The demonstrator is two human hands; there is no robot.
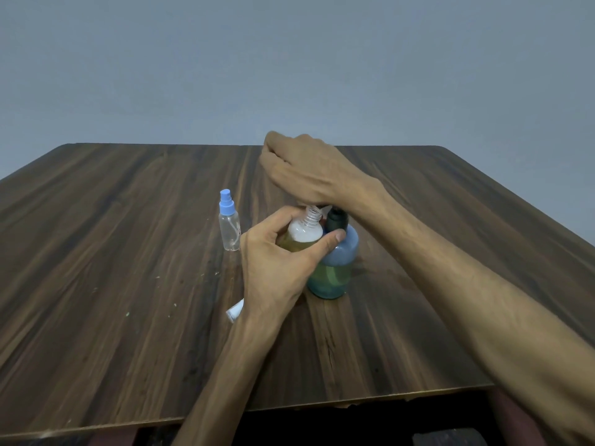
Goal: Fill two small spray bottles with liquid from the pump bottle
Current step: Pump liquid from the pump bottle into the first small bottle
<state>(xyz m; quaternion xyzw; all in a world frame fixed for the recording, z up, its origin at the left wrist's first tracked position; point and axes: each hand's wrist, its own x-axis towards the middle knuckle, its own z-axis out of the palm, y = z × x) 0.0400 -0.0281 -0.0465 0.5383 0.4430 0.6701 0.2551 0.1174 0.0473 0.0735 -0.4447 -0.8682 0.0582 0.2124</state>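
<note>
Left hand (273,262) grips uncapped spray bottle (304,231), part-filled yellowish, beside pump bottle (335,268). Right hand (302,170) rests atop pump head. Capped second spray bottle (229,225) upright on table (112,252), left.

I see the blue pump bottle (335,268) upright, part full of yellowish liquid; the open spray bottle (304,235) beside its pump; the capped spray bottle (229,226) stands apart, empty.
</note>
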